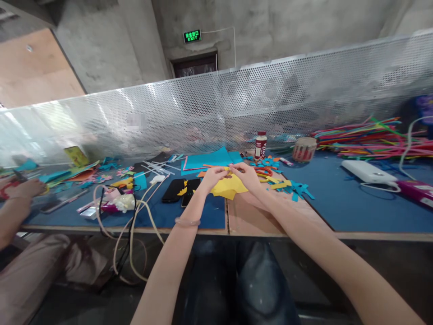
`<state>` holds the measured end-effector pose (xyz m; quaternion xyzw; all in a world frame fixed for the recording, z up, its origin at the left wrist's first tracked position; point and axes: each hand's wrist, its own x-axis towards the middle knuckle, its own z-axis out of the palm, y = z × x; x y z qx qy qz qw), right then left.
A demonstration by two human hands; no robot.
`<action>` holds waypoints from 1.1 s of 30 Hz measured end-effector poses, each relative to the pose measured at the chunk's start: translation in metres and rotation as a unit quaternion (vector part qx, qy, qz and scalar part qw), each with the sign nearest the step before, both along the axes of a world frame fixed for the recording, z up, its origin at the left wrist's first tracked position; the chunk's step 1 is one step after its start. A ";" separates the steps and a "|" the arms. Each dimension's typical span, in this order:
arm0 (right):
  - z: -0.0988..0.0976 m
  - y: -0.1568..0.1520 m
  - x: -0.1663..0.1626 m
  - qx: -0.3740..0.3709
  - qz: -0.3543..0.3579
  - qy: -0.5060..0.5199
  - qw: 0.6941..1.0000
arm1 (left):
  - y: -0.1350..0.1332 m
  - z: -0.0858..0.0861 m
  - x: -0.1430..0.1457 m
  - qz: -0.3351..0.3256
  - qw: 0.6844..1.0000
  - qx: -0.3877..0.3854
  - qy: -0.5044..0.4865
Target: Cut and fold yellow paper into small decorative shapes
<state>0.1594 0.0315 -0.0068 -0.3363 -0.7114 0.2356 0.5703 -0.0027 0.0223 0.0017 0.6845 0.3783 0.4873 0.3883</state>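
Observation:
In the middle of the table, a yellow sheet [228,187] with a jagged cut edge hangs below my fingers. My left hand [214,177] is closed in a pinch at its upper edge. My right hand [246,176] pinches the same yellow material from the other side, fingertips close to the left ones. Whether it is paper or thin foam I cannot tell. Just behind my hands lie blue sheets [206,160]. Right of my right hand are yellow strips [280,184] and blue cut scraps [300,189].
Two dark phones [174,190] with yellow scraps lie left, near looping cables [149,212] and white sticks [158,168]. A Costa bottle [260,145], a clear cup [304,150], pipe cleaners [368,137] and a white power bank [367,171] stand right. Another person's hand [25,189] is far left.

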 end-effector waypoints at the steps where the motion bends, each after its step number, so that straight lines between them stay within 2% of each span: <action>1: 0.000 -0.001 0.000 0.007 -0.002 -0.004 1.000 | -0.001 0.000 0.000 0.001 1.000 0.004 0.007; 6: 0.001 -0.001 0.000 0.041 -0.005 -0.022 0.999 | -0.003 0.002 0.000 0.001 0.999 0.021 0.035; 12: -0.003 0.004 0.001 0.179 -0.049 -0.092 0.978 | -0.001 0.001 -0.001 0.004 0.999 0.033 0.034; 15: -0.005 0.008 0.002 0.224 -0.070 -0.131 0.963 | -0.001 0.000 -0.001 0.016 0.999 0.035 0.030; 25: -0.007 0.013 0.006 0.291 -0.107 -0.241 0.920 | 0.002 -0.001 -0.001 0.005 1.000 0.005 0.005; 33: -0.007 0.005 0.004 0.297 -0.124 -0.305 0.896 | -0.001 0.002 0.000 0.025 1.000 0.002 -0.013</action>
